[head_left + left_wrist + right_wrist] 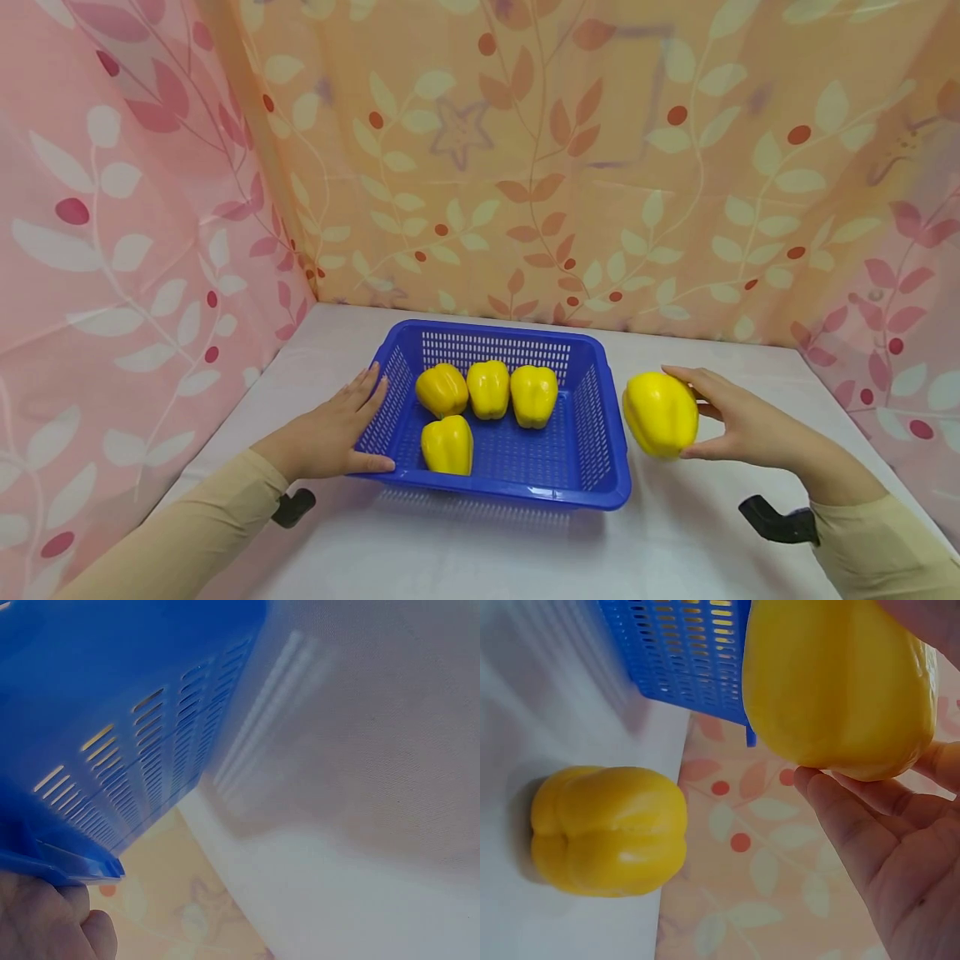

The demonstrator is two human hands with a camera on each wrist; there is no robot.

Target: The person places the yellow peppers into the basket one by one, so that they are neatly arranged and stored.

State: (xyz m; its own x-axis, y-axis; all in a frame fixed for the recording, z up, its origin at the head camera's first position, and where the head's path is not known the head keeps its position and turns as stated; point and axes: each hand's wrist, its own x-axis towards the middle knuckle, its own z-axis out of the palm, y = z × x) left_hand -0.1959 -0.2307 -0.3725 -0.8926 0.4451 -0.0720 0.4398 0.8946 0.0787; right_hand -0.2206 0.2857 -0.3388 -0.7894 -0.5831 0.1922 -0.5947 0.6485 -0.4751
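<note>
My right hand (750, 421) holds a yellow bell pepper (660, 414) just off the basket's right side, thumb below and fingers at the far side. In the right wrist view, this pepper (840, 686) is raised, and a second yellow bell pepper (609, 831) rests on the table. The held pepper hides that second one in the head view. My left hand (330, 429) rests on the left rim of a blue plastic basket (517, 492), fingers spread and thumb along the near edge. Several yellow bell peppers (489, 389) lie inside, towards the basket's left and back.
A white cloth-covered table (480, 550) lies under the basket. Floral curtains (525, 167) stand close behind it and on both sides. Black wrist mounts (780, 521) stick out from under both sleeves.
</note>
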